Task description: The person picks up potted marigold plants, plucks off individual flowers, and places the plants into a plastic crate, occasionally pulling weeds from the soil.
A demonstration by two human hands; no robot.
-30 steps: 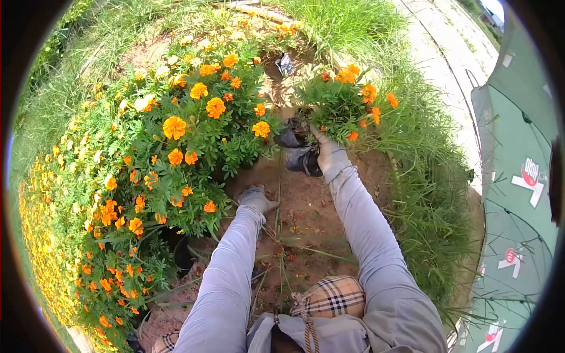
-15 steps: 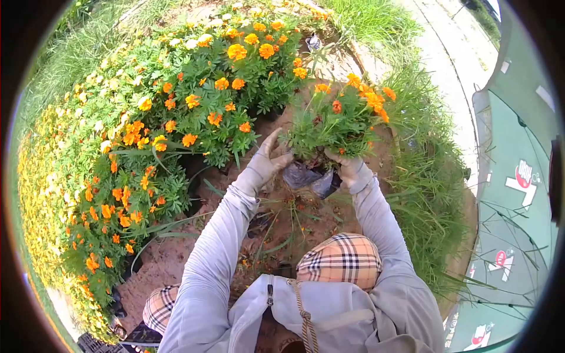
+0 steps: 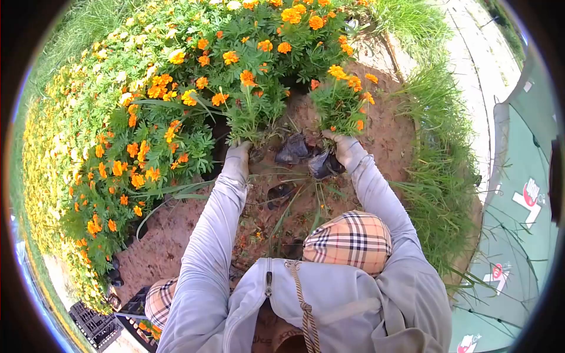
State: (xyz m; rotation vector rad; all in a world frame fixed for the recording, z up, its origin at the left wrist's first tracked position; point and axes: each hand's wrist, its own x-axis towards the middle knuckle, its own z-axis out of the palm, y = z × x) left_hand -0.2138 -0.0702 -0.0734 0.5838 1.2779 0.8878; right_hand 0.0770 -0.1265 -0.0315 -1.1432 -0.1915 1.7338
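A bagged marigold plant [image 3: 338, 106] with orange blooms is in my right hand [image 3: 346, 149], whose fingers close round its base. Its black plastic bag [image 3: 325, 165] hangs just left of that hand. My left hand [image 3: 238, 155] is at the base of another marigold plant [image 3: 252, 115] at the edge of the flower mass, its fingertips partly hidden by leaves and stems. Between the hands is a second dark bag [image 3: 292, 149], tilted. Lower down, another dark bag [image 3: 281, 194] lies on the soil.
Dense marigolds [image 3: 147, 135] fill the left side. Tall grass [image 3: 438, 153] borders the brown soil [image 3: 382, 135] on the right, with green printed sheeting [image 3: 518, 235] beyond. My plaid-covered knee [image 3: 348, 241] is close below. Black crates [image 3: 94, 323] stand at lower left.
My hands have moved apart. The left has gone left and down to a plant at the flower edge; the right keeps one plant. The clump between them has separated and the view has shifted.
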